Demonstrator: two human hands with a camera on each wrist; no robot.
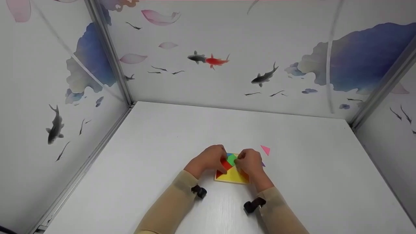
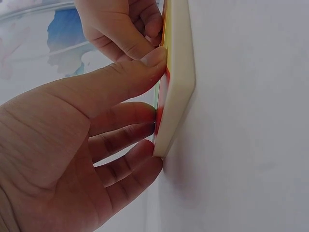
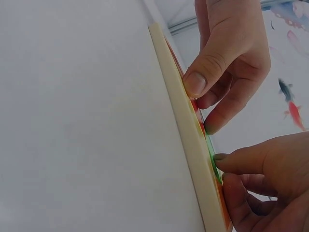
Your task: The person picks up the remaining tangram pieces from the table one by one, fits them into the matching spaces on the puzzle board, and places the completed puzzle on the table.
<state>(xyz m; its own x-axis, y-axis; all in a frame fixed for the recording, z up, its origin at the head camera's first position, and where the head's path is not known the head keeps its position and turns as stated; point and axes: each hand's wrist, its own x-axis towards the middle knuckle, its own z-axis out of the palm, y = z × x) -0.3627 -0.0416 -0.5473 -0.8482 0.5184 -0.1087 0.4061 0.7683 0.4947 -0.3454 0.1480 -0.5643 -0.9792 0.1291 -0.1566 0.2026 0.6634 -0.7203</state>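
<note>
A tangram tray (image 1: 231, 182) with a pale rim lies on the table, holding a large yellow triangle (image 1: 232, 176), a red piece (image 1: 226, 165) and a bit of blue (image 1: 229, 154). My left hand (image 1: 213, 158) rests over its left side, thumb and fingers spread and fairly straight, fingertips touching the pieces and the rim. At the upper right of the tray, my right hand (image 1: 251, 161) pinches a green piece (image 3: 212, 155) between thumb and forefinger, its near corner tipped up a little. An orange piece (image 3: 223, 205) shows below it; the right hand hides part of the tray.
A pink triangle (image 1: 266, 149) lies on the white table (image 1: 156, 143) beyond the right hand. The tip of a purple piece (image 1: 263, 164) sticks out beside that hand. Printed panels (image 1: 208, 87) wall the table at the back and sides.
</note>
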